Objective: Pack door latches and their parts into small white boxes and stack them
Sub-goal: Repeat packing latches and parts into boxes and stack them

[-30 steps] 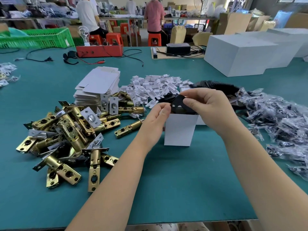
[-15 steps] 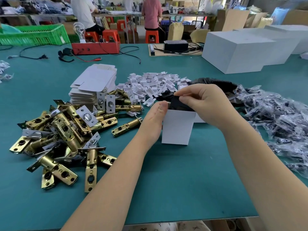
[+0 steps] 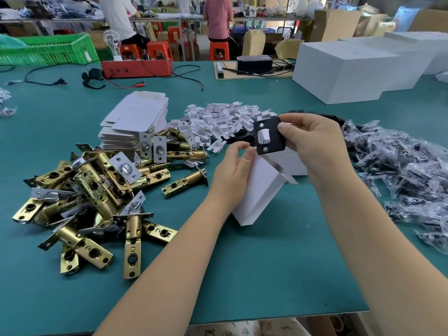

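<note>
Forearms reach in from the near edge over the green surface [image 3: 254, 275], bare to the elbow. The left hand [image 3: 232, 173] steadies a small white box [image 3: 258, 192] that stands tilted on the mat with its top flap open toward the right; its fingers [image 3: 249, 154] curl loosely against the box's upper left edge, thumb and forefinger nearly meeting there. Just above the open mouth of the box, the right hand [image 3: 312, 144] pinches a black strike plate [image 3: 270, 135] by its right edge, thumb pressed on the face of it, holding it upright so the white plastic insert [image 3: 263, 137] in its middle and the two screw holes show. Left of the box sprawls a heap of brass door latches [image 3: 92, 190], silver faceplates turned every which way, one latch [image 3: 185, 183] lying a little apart and nearest the left hand. On the right lies a heap of small clear plastic bags [image 3: 407, 170] with dark parts inside. Behind the latches is a stack of flat, unfolded white box blanks [image 3: 135, 120], and beside that a mound of small white plastic pieces [image 3: 223, 120]. A closed white box [image 3: 291, 161] lies behind the right wrist. Farther back sit large white cartons [image 3: 351, 66], a red tray [image 3: 138, 67] with loose cables, and a green crate [image 3: 48, 48]. Beyond, two people sit on orange stools [image 3: 218, 49] at another bench, backs turned.
</note>
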The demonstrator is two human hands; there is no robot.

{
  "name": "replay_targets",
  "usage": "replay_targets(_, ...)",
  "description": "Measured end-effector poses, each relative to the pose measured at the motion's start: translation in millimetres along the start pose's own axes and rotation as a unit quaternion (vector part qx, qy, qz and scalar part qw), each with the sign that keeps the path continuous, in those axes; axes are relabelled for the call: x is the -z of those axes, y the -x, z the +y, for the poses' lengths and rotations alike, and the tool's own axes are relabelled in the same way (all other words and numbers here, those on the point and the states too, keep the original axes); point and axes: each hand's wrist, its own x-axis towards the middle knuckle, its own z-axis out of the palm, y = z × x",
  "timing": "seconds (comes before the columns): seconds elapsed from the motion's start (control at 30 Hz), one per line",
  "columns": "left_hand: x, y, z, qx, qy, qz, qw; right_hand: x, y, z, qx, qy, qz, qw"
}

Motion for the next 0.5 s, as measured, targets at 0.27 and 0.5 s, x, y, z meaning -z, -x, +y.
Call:
replay_targets(0.27,2.4,18.7,9.7,-0.055,-0.215,-0.161,0.962,22.9,7.2,9.9,-0.021,0.005,0.043,0.999)
replay_targets(0.5,4.1,23.6,6.4,-0.061,-0.151,-0.157,0.974,36.7,8.8,17.5,-0.025,0.039,0.083,0.995)
